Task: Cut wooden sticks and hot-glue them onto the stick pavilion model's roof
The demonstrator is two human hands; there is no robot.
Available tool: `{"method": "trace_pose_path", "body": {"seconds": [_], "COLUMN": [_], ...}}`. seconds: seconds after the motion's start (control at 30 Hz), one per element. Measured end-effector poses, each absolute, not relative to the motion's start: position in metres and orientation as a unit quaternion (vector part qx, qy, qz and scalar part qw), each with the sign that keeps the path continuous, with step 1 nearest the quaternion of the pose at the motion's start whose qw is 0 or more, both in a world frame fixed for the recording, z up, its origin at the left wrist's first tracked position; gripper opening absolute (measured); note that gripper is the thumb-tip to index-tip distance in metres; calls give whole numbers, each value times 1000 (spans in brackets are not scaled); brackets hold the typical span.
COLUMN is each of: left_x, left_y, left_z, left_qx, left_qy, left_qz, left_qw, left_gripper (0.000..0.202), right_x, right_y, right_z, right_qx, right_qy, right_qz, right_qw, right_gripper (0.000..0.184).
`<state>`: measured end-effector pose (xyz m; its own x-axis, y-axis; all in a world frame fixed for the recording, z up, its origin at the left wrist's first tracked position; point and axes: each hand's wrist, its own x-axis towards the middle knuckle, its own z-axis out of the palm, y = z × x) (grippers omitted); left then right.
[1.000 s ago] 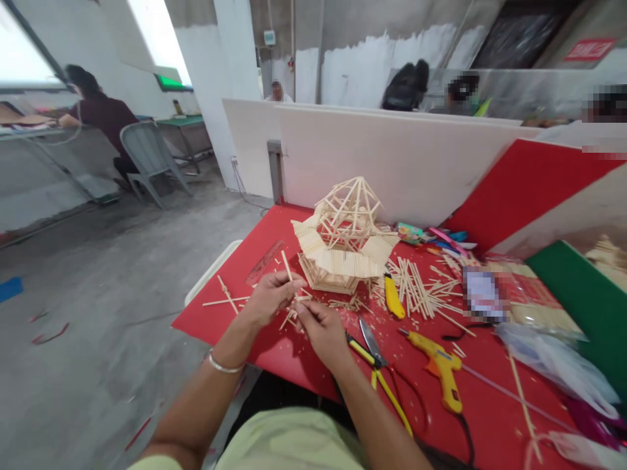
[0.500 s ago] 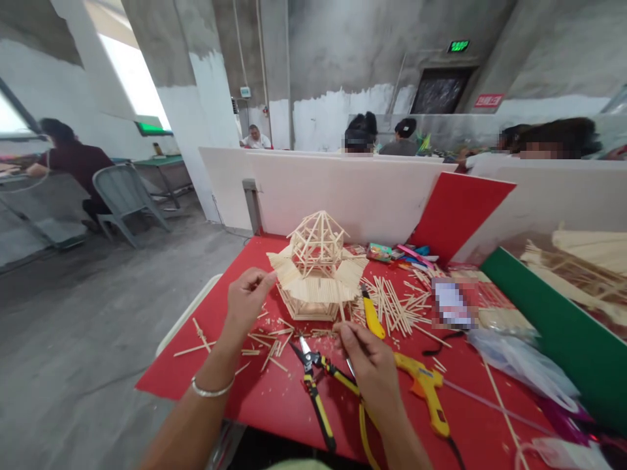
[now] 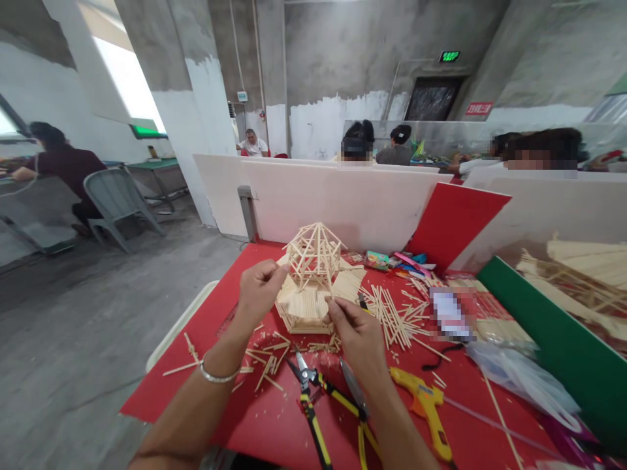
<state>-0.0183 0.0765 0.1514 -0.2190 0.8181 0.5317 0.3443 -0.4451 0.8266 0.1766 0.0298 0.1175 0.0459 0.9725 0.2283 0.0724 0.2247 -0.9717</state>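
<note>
A pavilion-like model of thin wooden sticks stands on the red tabletop, with an open-framed upper tier above slatted roof panels. My left hand is closed in a pinch at the left side of the upper tier; what its fingertips hold, if anything, is hidden. In front of the model's right side, my right hand pinches a thin wooden stick, its tip pointing up toward the upper frame. Black-and-yellow cutting pliers lie open below the hands, and a second yellow-handled tool is partly under my right forearm.
Loose sticks are piled right of the model, and cut pieces lie in front. A yellow glue gun, a phone and a plastic bag are on the right. White boards wall off the back; several people sit beyond.
Both hands have moved up, my left toward the upper tier and my right, with the stick, from below the roof edge to over the front roof panel. The view has shifted slightly.
</note>
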Motion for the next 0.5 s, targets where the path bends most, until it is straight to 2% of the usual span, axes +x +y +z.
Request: {"method": "trace_pose_path", "body": {"seconds": [0.2, 0.5], "left_x": [-29, -18], "left_y": [125, 156], "left_z": [171, 181], "left_qx": [554, 592], "left_qy": [452, 419], "left_qz": [624, 562], "left_qw": [316, 397], "left_gripper": [18, 26], "right_x": [152, 139], "right_y": [54, 68], "right_z": [107, 106], "right_qx": [-423, -421], "right_qy": [-483, -455], "right_qz": [545, 556], "right_qw": [539, 554], "right_gripper": [34, 37]}}
